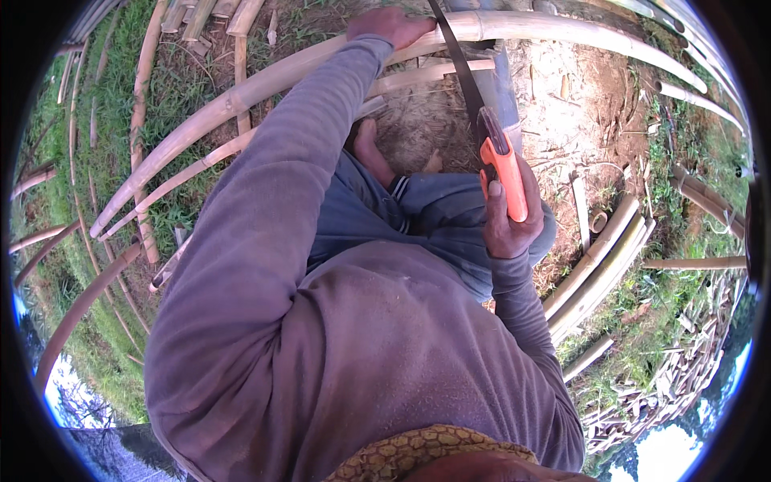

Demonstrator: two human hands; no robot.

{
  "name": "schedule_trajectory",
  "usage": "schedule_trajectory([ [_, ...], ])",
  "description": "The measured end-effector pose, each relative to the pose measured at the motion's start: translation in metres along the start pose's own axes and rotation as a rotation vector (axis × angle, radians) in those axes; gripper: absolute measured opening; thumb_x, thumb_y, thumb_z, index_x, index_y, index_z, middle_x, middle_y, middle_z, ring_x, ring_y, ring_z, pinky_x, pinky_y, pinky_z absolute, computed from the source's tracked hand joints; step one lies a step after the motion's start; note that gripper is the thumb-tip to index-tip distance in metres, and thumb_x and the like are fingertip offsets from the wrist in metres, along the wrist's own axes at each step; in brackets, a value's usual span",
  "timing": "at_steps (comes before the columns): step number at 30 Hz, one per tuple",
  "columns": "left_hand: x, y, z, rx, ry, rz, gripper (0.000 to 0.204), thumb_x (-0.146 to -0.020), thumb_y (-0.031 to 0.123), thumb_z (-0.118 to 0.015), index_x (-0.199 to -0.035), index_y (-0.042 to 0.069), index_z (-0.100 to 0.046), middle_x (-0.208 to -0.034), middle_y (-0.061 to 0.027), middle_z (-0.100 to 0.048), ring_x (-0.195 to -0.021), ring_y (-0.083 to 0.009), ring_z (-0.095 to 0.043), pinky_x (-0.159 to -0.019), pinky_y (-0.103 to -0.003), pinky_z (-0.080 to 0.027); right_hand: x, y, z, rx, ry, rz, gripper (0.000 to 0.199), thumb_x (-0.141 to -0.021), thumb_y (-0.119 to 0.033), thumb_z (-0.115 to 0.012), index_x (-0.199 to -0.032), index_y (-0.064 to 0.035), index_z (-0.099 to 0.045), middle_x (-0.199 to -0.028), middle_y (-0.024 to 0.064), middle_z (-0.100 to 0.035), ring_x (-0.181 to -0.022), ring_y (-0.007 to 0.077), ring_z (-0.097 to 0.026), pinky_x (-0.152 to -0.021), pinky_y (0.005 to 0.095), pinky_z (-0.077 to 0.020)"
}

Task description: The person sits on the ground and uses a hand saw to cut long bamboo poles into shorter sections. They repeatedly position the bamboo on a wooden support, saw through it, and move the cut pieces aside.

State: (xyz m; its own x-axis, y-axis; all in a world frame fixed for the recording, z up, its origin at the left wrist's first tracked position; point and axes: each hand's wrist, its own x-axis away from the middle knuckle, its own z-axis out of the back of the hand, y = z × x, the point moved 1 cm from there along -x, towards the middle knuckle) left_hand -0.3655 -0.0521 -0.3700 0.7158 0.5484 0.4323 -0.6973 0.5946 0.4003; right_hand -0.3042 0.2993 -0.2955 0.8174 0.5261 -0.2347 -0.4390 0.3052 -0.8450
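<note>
A long bamboo pole (265, 80) arcs across the far side, from the left to the upper right. My left hand (392, 29) is closed over this pole, its fingers beside the saw blade. In my right hand (512, 210) is a handsaw (504, 173) with an orange and black handle. Its dark blade (459, 58) points away from me and crosses the pole just right of my left hand. Whether the teeth have entered the bamboo, I cannot tell. A thinner bamboo strip (189, 173) runs under the pole and my left forearm.
My bent legs (434, 210) and a bare foot (371, 149) lie below the pole. Cut bamboo lengths (598, 257) rest on the ground at right. A heap of bamboo scraps (675, 377) spreads at lower right. More poles (144, 104) lie on grass at left.
</note>
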Motion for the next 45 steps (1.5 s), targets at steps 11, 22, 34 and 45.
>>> schedule_trajectory([
  [11,-0.032,-0.011,-0.023,-0.074,0.097,-0.06,0.097,-0.082,0.091,-0.048,-0.139,0.017,-0.071,-0.14,-0.0111,-0.071,-0.129,-0.0306,-0.068,-0.108,-0.054,-0.049,-0.078,0.019,-0.058,-0.2,-0.02,-0.104,0.04,-0.103,-0.006,-0.068,-0.14,0.0071,-0.061,-0.128,0.0155,-0.07,-0.112,0.0181,-0.069,-0.09,0.03,-0.0599],
  [22,-0.025,-0.016,-0.03,-0.067,0.144,-0.079,0.09,-0.087,0.088,-0.045,-0.133,0.017,-0.073,-0.138,-0.0099,-0.072,-0.128,-0.0295,-0.068,-0.106,-0.054,-0.05,0.013,0.007,-0.02,-0.208,0.065,-0.108,0.046,-0.1,-0.001,-0.069,-0.142,0.011,-0.057,-0.13,0.0195,-0.071,-0.113,0.0226,-0.072,-0.094,0.0334,-0.0589],
  [34,0.09,-0.089,-0.116,-0.166,0.625,-0.571,0.053,-0.09,0.033,-0.075,-0.14,0.02,-0.062,-0.121,-0.0064,-0.068,-0.116,-0.0298,-0.065,-0.102,-0.048,-0.046,-0.077,0.033,-0.088,-0.234,0.013,0.02,0.04,-0.103,-0.001,-0.069,-0.142,0.0021,-0.061,-0.128,0.0097,-0.07,-0.102,0.0099,-0.067,-0.083,0.025,-0.0601],
  [45,0.104,-0.159,-0.053,-0.317,0.077,-0.161,0.051,-0.089,0.039,-0.078,-0.135,0.021,-0.065,-0.118,-0.0082,-0.073,-0.121,-0.0288,-0.068,-0.109,-0.047,-0.045,-0.082,0.059,-0.083,-0.188,0.051,0.02,0.034,-0.102,-0.009,-0.073,-0.129,0.0024,-0.057,-0.104,0.0065,-0.069,-0.083,0.0089,-0.067,-0.072,0.0247,-0.0575],
])
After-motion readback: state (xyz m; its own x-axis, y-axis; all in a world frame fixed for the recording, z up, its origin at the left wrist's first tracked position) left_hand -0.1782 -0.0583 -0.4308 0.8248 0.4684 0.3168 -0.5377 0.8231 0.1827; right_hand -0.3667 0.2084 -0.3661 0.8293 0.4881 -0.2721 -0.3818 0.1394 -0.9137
